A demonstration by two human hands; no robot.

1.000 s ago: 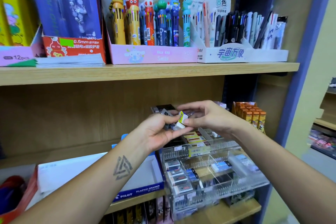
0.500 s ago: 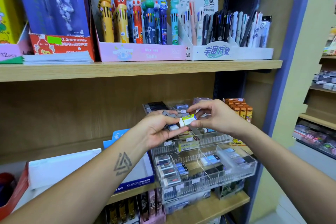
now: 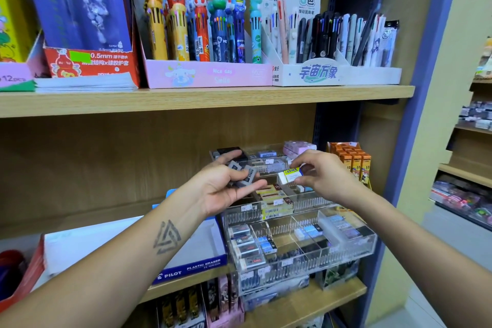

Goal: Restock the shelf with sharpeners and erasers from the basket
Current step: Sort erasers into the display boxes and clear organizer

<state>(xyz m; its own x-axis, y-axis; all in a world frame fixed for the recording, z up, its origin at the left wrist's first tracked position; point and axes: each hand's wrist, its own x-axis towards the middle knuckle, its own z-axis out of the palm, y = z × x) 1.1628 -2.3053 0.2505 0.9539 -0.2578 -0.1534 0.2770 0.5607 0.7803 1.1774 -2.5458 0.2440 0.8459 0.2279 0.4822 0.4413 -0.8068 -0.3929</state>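
The right hand (image 3: 323, 177) pinches a white eraser (image 3: 291, 175) with a yellow and blue sleeve between thumb and fingers (image 3: 302, 161), holding it in the air above the middle tier of a clear plastic organizer (image 3: 354, 249). The left hand (image 3: 226, 185) is just beside it, palm up, fingers curled around a small bunch of dark-sleeved erasers (image 3: 243, 172); how many there are is hard to tell, perhaps three. The two hands are close but not touching.

The organizer stands on the lower shelf (image 3: 314, 301) and steps up toward the back in tiers, its compartments holding more erasers in rows. To its left lies a flat blue and white eraser box (image 3: 186, 267). Behind the right hand stand orange packets (image 3: 354, 161).

On the upper shelf (image 3: 186, 101), a pink display box (image 3: 207, 74) holds chunky character-topped pens, and a white display box (image 3: 319, 73) beside it holds slimmer pens.
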